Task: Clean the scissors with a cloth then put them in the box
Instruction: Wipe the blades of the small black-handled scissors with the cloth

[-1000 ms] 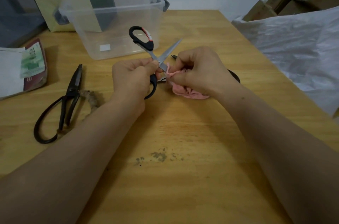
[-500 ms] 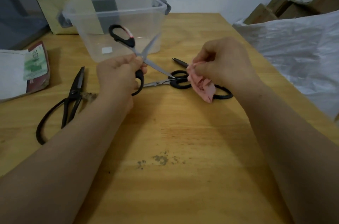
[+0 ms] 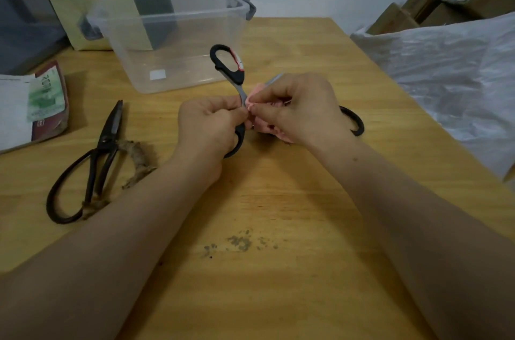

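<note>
Scissors (image 3: 236, 75) rise splayed open from the left hand (image 3: 211, 125), whose grip curls round the lower handle to steady them; the right hand (image 3: 298, 108) pinches the pink cloth (image 3: 273, 130) round one blade beside that grip, wiping. The box (image 3: 167, 15) stands open just beyond.

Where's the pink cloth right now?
In the head view, the pink cloth is mid-table, pinched in the right hand against the scissors that the left hand holds.

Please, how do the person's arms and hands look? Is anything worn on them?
The left forearm and right forearm are bare to the frame edge, no sleeves. The left hand and right hand wear no gloves, and no ring, watch or bracelet is visible.
</note>
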Available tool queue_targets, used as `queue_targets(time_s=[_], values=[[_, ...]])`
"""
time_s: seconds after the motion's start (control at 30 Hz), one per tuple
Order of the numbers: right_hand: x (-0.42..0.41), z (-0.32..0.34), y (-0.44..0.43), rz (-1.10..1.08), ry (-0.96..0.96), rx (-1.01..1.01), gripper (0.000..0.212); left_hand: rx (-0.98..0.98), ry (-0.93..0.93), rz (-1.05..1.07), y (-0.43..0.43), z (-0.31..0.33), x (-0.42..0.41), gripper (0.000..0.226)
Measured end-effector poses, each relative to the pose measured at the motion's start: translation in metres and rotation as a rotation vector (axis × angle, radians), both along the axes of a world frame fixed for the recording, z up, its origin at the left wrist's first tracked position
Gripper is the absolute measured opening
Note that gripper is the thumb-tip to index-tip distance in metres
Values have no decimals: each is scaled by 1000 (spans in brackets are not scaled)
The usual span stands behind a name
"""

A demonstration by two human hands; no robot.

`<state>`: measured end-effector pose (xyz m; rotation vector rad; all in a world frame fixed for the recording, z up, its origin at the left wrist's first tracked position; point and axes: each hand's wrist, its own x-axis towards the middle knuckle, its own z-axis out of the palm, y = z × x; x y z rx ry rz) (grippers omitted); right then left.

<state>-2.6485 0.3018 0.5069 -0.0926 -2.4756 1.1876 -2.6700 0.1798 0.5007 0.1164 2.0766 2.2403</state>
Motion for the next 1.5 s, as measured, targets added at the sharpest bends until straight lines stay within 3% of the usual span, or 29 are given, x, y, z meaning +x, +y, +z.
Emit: queue_targets(time_s=[0.2, 0.4, 0.53, 0.73, 0.93, 1.07, 1.17, 1.23, 1.4, 1.5], values=[[-4, 2, 15, -79, 78, -81, 5, -36, -19, -1, 6, 1, 3, 11], [-1, 3, 5, 45, -45, -142, 20, -70, -8, 10, 4, 1, 2, 15], [-5, 1, 15, -60, 66, -96, 4, -54, -26, -10, 6, 1, 4, 13], [3, 6, 3, 52, -69, -166, 18, -52, -16, -1, 2, 2, 4, 21], [-3, 4, 16, -92, 78, -136, 12, -61, 2, -26, 5, 4, 5, 12], [3, 3, 4, 56, -47, -222, 14, -66, 5, -19, 2, 3, 5, 14], [-3, 1, 8, -25, 16, -230, 9, -58, 20, -15, 2, 2, 4, 23], [-6, 0, 15, -95, 83, -228, 9, -45, 12, -37, 4, 4, 5, 17], [0, -1, 8, 44, -23, -311, 6, -67, 26, -37, 1, 2, 4, 16], [-6, 0, 12, -10, 45, -348, 6, -58, 38, -45, 1, 4, 4, 12]])
